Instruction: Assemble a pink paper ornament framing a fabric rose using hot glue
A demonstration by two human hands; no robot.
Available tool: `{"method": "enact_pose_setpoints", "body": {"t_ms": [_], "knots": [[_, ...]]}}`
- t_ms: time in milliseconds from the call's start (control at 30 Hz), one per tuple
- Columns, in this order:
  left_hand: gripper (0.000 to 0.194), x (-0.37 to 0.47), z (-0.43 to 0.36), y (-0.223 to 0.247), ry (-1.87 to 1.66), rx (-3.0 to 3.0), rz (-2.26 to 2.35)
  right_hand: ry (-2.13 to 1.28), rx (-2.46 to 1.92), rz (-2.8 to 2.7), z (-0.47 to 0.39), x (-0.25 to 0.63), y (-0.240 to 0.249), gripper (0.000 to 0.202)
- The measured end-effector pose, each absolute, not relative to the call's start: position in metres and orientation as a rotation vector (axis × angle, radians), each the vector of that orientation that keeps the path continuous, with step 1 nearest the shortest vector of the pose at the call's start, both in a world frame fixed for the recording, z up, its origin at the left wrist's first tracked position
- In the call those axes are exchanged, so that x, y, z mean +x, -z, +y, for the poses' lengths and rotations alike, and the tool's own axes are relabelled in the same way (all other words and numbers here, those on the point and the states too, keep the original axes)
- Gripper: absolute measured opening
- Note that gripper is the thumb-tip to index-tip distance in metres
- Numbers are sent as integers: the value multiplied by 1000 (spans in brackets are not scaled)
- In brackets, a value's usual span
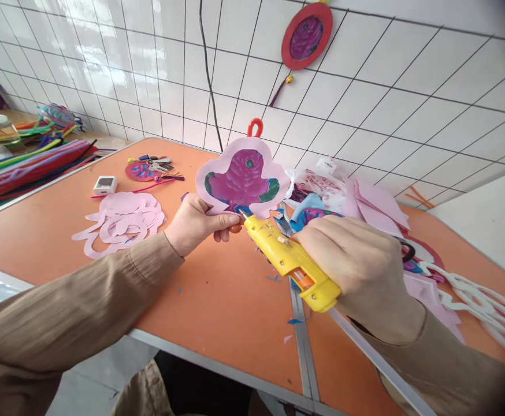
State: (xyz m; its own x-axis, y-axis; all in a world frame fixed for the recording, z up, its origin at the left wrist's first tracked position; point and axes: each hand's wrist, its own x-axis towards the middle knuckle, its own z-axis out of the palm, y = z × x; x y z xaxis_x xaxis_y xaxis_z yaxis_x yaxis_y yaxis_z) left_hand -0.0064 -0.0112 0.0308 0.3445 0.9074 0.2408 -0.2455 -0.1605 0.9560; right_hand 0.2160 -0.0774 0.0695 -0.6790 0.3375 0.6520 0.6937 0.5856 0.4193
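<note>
My left hand (pixel 196 224) grips the lower edge of a pink cloud-shaped ornament (pixel 242 176) with a purple and green floral centre and a red loop (pixel 255 127) on top. The ornament is upright, its front facing me. My right hand (pixel 356 266) is wrapped round a yellow glue gun (pixel 289 254). The gun's metal tip points up and left and is at the ornament's bottom edge, near my left thumb; whether it touches cannot be told. A small orange bead-like piece shows below that thumb. A white glue stick extends from the back of the gun.
Pink cut-outs (pixel 126 222), a white device (pixel 105 185) and keys (pixel 160 165) lie on the orange table (pixel 218 300) at left. Coloured strips (pixel 40 167) are at far left. Pink sheets (pixel 376 205), plastic bags and a white cord (pixel 486 300) lie at right. A round ornament (pixel 307 37) hangs on the wall.
</note>
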Motion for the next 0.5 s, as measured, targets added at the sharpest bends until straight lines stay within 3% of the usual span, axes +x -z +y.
{"method": "enact_pose_setpoints", "body": {"t_ms": [233, 400, 500], "knots": [[33, -9, -8, -26, -1181, 1363, 636, 581, -753, -2152, -75, 218, -70, 11], [31, -11, -6, -25, -1190, 1331, 605, 619, -721, -2030, -60, 224, -68, 22], [31, -12, -4, -25, -1205, 1310, 594, 726, -643, -1920, -44, 232, -64, 18]]}}
